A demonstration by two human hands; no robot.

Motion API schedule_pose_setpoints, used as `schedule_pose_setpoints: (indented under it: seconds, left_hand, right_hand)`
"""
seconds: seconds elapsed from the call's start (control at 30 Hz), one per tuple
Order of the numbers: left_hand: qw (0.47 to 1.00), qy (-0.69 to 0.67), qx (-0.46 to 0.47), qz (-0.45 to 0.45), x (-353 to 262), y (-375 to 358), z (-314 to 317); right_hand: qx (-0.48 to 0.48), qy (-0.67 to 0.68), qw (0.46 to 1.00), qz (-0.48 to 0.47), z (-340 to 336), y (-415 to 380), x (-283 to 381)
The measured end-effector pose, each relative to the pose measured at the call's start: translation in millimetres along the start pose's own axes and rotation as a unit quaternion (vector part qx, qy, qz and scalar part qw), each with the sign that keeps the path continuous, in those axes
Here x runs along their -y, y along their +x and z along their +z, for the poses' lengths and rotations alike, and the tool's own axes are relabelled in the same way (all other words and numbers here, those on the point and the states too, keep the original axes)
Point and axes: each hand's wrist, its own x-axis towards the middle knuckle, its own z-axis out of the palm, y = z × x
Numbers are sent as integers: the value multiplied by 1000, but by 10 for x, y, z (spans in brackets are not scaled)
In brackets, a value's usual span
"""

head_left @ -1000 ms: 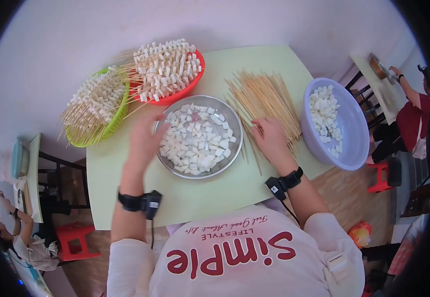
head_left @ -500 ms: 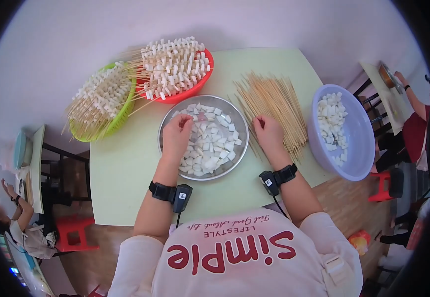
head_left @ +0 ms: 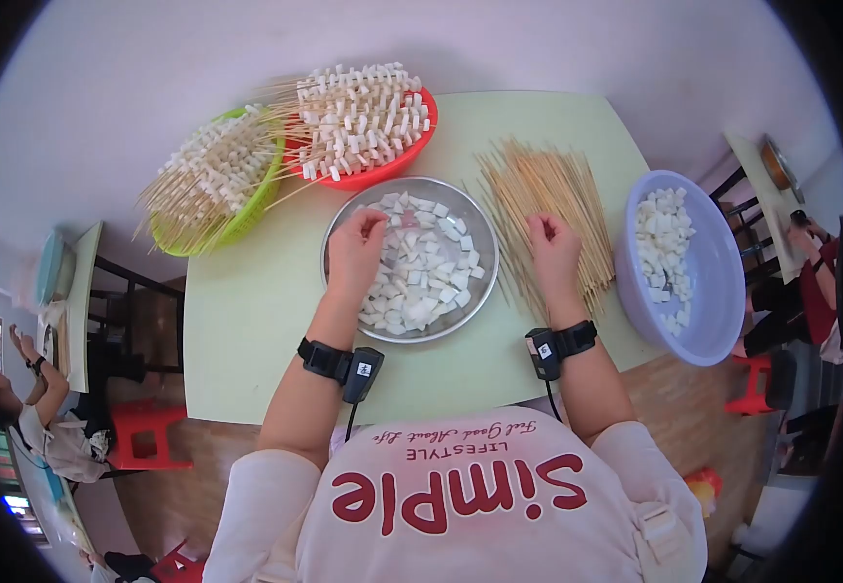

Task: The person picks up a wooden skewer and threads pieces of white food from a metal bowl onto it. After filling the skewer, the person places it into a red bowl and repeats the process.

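Note:
My left hand (head_left: 357, 251) is closed in a pinch over the left side of a round metal bowl (head_left: 488, 284). Cut white pieces (head_left: 426, 277) lie spread across that bowl, and whatever the fingers grip is hidden. Over a loose pile of bamboo skewers (head_left: 577, 209), my right hand (head_left: 556, 251) is pinched too, thumb against fingers. Several skewers stick out on both sides of it; I cannot tell whether one is in its grip.
Loaded skewers with white pieces fill a red basket (head_left: 423, 146) and a green basket (head_left: 268, 199) at the back left. A lavender basin (head_left: 718, 272) with more white pieces stands at the right edge of the pale table (head_left: 247, 340). People sit at tables on both sides.
The whole view has shifted slightly, so the table's things sit a little further right. Both hands stay pinched in nearly the same places, over the bowl and the skewers.

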Motion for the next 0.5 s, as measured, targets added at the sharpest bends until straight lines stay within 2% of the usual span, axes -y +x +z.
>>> schedule_pose_setpoints:
  seconds: [0.03, 0.1, 0.23, 0.33, 0.37, 0.4, 0.47, 0.5]
  left_hand:
    - [999, 43, 28, 15, 5, -10, 4]
    - [994, 87, 55, 29, -49, -53, 19]
    - [980, 152, 107, 76, -102, -74, 7]
    - [965, 199, 131, 111, -93, -58, -4]
    - [956, 225, 132, 131, -103, -57, -8]
    - [956, 225, 134, 130, -105, -56, -7]
    - [979, 142, 137, 45, -115, -52, 0]
    - [979, 141, 138, 46, -122, -53, -3]
  right_hand:
    - [1, 1, 1000, -1, -9, 24, -16]
    - [2, 171, 982, 78, -15, 58, -15]
    - [-3, 242, 961, 131, -88, 89, 173]
    - [32, 292, 941, 169, -157, 63, 236]
    - [73, 321, 927, 181, -165, 59, 260]
    - [113, 349, 910, 192, -167, 58, 286]
    - [129, 369, 898, 202, -125, 50, 366]
    - [145, 389, 885, 209, -104, 45, 412]
